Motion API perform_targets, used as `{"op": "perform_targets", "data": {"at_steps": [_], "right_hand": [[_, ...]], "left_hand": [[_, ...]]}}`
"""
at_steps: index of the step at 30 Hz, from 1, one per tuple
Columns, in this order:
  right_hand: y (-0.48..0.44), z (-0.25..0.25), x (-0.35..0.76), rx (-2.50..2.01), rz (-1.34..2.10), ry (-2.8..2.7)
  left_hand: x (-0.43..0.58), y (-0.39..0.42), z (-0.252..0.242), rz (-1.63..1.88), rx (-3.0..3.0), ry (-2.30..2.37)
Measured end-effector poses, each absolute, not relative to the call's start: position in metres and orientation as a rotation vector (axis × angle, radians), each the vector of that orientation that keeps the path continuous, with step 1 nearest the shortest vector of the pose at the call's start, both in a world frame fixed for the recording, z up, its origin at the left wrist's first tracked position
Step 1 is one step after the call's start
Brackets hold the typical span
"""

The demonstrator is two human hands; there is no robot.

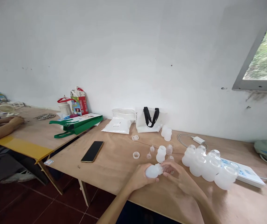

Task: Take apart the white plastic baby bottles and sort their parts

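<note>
The left hand [140,178] wraps its fingers round the small white bottle [153,171]. The right hand [180,175] pinches its fingers on the bottle's neck, apparently fitting the opening, which calls for steady alignment.

A black phone [92,151] lies flat on the wooden table [114,168]. A white bag [150,120] with black handles stands by the wall. A green bag [77,124] lies on the next table [37,133].
</note>
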State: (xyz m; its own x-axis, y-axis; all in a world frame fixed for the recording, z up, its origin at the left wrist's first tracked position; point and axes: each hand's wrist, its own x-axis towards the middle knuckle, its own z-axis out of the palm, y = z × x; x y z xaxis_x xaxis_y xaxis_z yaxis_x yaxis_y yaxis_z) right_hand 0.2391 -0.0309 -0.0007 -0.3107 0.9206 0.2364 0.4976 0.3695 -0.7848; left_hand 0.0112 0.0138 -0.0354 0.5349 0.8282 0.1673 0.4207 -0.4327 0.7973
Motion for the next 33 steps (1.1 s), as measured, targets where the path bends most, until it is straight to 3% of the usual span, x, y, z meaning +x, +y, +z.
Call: {"op": "perform_targets", "data": {"at_steps": [11,17,23,33], "right_hand": [[-0.032,-0.01,0.227,-1.624,0.478,-1.928],[-0.035,-0.003,0.234,-1.418,0.755,-2.026],[-0.03,-0.017,0.227,-1.606,0.436,-2.039],[-0.032,-0.019,0.231,-1.535,0.557,-2.071]], "left_hand": [[0.014,0.01,-0.034,0.71,2.153,0.992],[0.015,0.01,-0.033,0.687,2.18,0.996],[0.015,0.011,-0.036,0.712,2.144,0.977],[0.012,0.011,-0.034,0.726,2.143,0.909]]}}
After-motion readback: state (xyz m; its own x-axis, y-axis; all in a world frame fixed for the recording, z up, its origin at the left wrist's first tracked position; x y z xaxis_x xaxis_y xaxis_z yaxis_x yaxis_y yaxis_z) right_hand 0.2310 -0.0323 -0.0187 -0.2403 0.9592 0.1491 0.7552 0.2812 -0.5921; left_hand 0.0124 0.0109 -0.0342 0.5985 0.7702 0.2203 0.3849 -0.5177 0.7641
